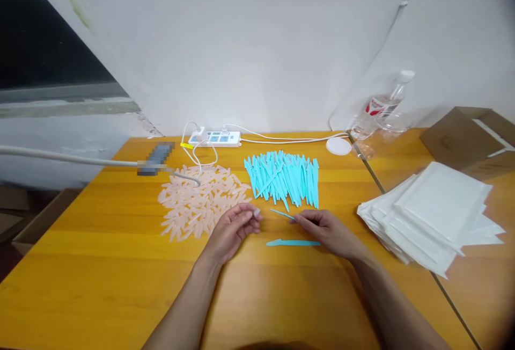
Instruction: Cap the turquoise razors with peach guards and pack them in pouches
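My left hand [232,233] pinches a small pale blade cap [256,212] between thumb and fingertips, near the pile of pale pink caps [201,197]. Held in my right hand [330,232] is a thin turquoise eyebrow razor [282,213], its narrow end pointing left toward the cap. A gap separates cap and razor. Below them a single turquoise razor [293,242] lies flat on the table, its right end by my right hand. Beyond my hands sits a heap of turquoise razors [285,178], mostly lying lengthwise away from me.
A white power strip [215,139] with cables lies against the wall. A phone-like device [156,158] on a grey arm hangs over the table's left. At right are a stack of white packets [438,205], a cardboard box [462,135], a bottle [380,106] and a round white lid [338,146].
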Available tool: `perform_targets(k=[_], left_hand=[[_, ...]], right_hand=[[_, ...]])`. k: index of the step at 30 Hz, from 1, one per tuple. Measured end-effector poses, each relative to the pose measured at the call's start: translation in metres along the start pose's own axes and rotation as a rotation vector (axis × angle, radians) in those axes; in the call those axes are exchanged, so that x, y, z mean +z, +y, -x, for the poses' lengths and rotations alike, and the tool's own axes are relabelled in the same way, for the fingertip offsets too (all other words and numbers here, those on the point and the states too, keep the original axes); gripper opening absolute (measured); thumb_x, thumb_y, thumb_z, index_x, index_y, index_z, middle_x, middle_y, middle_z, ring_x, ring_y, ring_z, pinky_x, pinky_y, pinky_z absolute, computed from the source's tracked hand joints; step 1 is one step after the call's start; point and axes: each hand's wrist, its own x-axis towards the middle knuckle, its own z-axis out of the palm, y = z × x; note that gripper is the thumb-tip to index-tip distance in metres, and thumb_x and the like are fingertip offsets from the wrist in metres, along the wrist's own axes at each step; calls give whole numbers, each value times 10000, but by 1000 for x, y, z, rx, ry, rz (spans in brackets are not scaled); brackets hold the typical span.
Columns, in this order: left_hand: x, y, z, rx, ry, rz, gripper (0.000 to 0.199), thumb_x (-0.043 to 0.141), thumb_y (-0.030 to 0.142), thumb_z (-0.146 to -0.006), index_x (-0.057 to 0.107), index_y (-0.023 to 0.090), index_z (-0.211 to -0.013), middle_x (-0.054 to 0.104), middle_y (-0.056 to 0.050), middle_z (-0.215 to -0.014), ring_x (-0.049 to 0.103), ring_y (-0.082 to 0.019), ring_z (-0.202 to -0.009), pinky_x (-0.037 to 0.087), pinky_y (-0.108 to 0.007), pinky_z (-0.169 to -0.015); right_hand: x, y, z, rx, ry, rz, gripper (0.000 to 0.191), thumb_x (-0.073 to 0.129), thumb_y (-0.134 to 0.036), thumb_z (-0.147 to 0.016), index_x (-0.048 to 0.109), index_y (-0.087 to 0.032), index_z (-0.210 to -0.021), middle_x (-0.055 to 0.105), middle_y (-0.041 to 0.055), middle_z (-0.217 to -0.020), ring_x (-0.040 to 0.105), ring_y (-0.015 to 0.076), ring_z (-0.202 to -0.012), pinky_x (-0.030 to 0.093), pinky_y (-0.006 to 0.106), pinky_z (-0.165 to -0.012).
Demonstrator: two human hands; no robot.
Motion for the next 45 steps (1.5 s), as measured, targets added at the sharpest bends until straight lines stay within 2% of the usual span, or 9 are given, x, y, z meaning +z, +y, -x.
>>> perform_targets(k=[4,8,11,21,28,32,36,41,45], left_hand=[[1,-6,-3,56,56,-169,370,825,396,-777,652,137,-975,715,-43,-877,652,-104,-730,542,-231,-720],[2,-8,-3,110,76,-333,367,813,405,-787,623,173,-999,686,4,-839,648,-111,-707,543,-243,-690],[-1,-6,-2,123,47,-472,332,744,438,-846,690,155,-1011,715,-27,-848,653,-117,-722,533,-242,-714],[5,-5,3,113,59,-648,337,719,437,-841,771,148,-1006,763,-56,-853,642,-137,-697,505,-237,-660],[6,-19,0,166,18,-753,286,677,411,-890,768,164,-1002,774,-60,-908,666,-160,-762,512,-251,-693],[11,-23,1,281,-18,-956,200,634,339,-932,766,198,-984,758,-33,-864,651,-153,-744,486,-253,-670],[13,-21,5,462,-92,-1250,165,601,251,-954,764,229,-959,751,-25,-879,655,-176,-835,475,-306,-781],[18,-26,11,624,-111,-1429,186,616,262,-944,743,228,-1076,733,-64,-1053,634,-222,-977,475,-374,-869],[25,-31,11,662,-256,-1457,248,633,289,-940,711,261,-1174,718,-47,-1147,626,-223,-1059,481,-378,-929]], right_hand=[[0,-2,1,-47,33,6,478,515,-609,-928,668,-180,-783,450,-27,-649,362,122,-618,287,248,-554],[0,2,1,36,-37,-11,504,481,-629,-942,551,-181,-723,361,-51,-605,286,96,-554,218,244,-492],[0,5,0,52,-72,8,512,490,-631,-940,501,-181,-694,353,-51,-608,292,90,-553,219,246,-493],[0,9,-2,6,-22,115,478,483,-574,-955,553,-173,-705,353,-33,-646,303,102,-598,219,244,-513],[5,4,1,-73,4,228,466,463,-521,-984,713,-165,-817,587,-10,-688,455,119,-600,300,245,-539],[11,5,0,-182,64,340,324,523,-406,-984,750,-191,-900,698,16,-797,576,146,-693,386,249,-629],[15,12,-2,-281,146,476,256,607,-343,-949,730,-176,-801,690,53,-816,605,163,-745,418,264,-684],[14,14,0,-228,132,490,229,653,-317,-921,716,-173,-754,678,42,-781,600,152,-700,408,259,-646],[11,10,2,-192,112,459,268,618,-355,-941,713,-183,-758,675,24,-752,581,138,-655,384,255,-604]])
